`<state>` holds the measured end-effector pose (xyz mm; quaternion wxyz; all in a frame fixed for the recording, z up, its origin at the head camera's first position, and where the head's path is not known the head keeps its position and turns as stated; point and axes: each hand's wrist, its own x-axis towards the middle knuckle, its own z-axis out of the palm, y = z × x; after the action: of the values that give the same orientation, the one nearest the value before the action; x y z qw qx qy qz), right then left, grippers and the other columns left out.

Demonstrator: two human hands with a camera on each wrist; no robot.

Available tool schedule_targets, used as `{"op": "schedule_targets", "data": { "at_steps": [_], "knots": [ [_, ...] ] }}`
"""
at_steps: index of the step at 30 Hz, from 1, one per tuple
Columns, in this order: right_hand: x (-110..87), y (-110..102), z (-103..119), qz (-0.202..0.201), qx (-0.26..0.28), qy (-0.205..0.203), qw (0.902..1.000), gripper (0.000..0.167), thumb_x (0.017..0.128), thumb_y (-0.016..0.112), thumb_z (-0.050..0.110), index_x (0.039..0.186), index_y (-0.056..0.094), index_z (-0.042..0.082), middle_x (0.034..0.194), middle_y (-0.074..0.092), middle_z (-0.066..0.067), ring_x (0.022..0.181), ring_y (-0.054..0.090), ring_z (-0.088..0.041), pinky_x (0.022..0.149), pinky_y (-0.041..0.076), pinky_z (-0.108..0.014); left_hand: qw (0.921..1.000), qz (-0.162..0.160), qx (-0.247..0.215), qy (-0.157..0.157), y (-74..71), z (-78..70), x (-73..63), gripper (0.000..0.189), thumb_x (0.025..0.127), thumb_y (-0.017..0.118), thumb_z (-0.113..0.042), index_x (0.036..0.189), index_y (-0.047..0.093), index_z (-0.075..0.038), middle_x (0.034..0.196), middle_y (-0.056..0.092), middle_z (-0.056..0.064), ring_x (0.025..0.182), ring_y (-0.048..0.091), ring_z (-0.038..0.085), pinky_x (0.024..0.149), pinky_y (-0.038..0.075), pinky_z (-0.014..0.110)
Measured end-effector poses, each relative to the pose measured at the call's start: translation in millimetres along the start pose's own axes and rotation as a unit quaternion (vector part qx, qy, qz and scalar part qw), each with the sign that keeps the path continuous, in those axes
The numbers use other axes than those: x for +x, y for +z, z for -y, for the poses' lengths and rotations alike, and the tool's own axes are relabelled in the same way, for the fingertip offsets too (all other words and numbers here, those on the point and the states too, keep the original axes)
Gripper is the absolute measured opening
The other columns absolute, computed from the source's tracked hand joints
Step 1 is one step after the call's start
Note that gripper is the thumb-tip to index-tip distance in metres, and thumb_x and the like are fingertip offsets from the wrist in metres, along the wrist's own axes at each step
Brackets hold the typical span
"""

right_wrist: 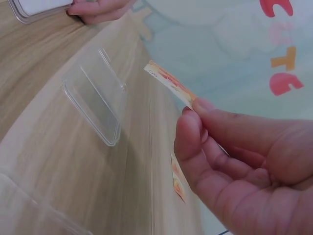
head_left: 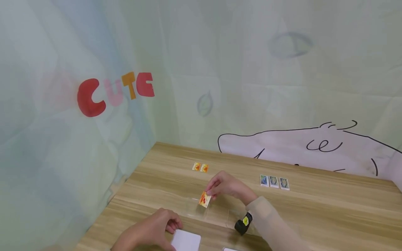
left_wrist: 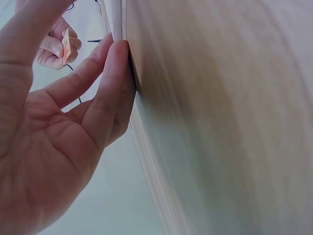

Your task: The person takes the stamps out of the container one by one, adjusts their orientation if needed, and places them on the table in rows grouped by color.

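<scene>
I can make out streaked wood grain on the table (head_left: 150, 183) and a clear, round-cornered plastic tray (right_wrist: 95, 98) lying there. The left hand (head_left: 154, 226) curves round a squarish white block (head_left: 187, 241), thumb and fingertips at its edges. The right hand (head_left: 226, 185) pinches a thin rectangular card (head_left: 204, 199) — raised and tilted above the table — orange-yellow, with red marks and a pale border.

Right hand (head_left: 225, 185) raised, pinching; left hand (head_left: 156, 227) lower, fingers bent
</scene>
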<state>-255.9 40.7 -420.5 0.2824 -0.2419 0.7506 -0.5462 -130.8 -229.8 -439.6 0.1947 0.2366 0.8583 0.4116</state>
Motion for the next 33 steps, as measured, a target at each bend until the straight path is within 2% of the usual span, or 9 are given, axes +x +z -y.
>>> {"op": "schedule_targets", "data": {
  "at_steps": [14,19,25,33],
  "knots": [
    [0.6,-13.8,2.8,-0.010,-0.008,0.016,0.9998,0.006,0.089,0.070,-0.005,0.092,0.071,-0.010,0.082,0.072,-0.010,0.063,0.064,-0.013,0.077,0.058,-0.048,0.9997,-0.003,0.011,0.019,0.2,1.3,3.1,0.046,0.061,0.094,-0.014,0.098,0.068,-0.008,0.088,0.061,-0.009,0.080,0.061,0.006,0.073,0.055,0.026],
    [1.8,-20.7,1.2,-0.019,-0.013,0.022,0.9995,0.006,0.089,0.070,-0.004,0.092,0.072,-0.008,0.081,0.072,-0.009,0.063,0.063,-0.013,0.074,0.058,-0.044,0.9996,-0.001,0.015,0.026,-0.4,1.2,4.6,0.046,0.061,0.095,-0.016,0.097,0.068,-0.007,0.087,0.061,-0.008,0.080,0.061,0.007,0.073,0.056,0.026],
    [3.6,-25.0,-1.1,-0.021,0.008,0.028,0.9994,0.007,0.089,0.068,-0.006,0.093,0.070,-0.011,0.081,0.071,-0.009,0.063,0.063,-0.013,0.074,0.058,-0.043,0.9996,0.003,0.013,0.024,-0.6,1.0,3.8,0.044,0.061,0.094,-0.014,0.097,0.068,-0.008,0.087,0.061,-0.008,0.079,0.061,0.006,0.073,0.056,0.026],
    [8.0,-28.1,-2.7,-0.035,-0.004,0.039,0.9986,0.006,0.089,0.069,-0.006,0.092,0.071,-0.009,0.079,0.070,-0.007,0.063,0.061,-0.012,0.075,0.058,-0.042,0.9997,0.003,0.016,0.018,-0.5,1.1,1.8,0.044,0.062,0.094,-0.015,0.097,0.068,-0.008,0.088,0.061,-0.010,0.080,0.061,0.006,0.073,0.055,0.026]
  ]
}}
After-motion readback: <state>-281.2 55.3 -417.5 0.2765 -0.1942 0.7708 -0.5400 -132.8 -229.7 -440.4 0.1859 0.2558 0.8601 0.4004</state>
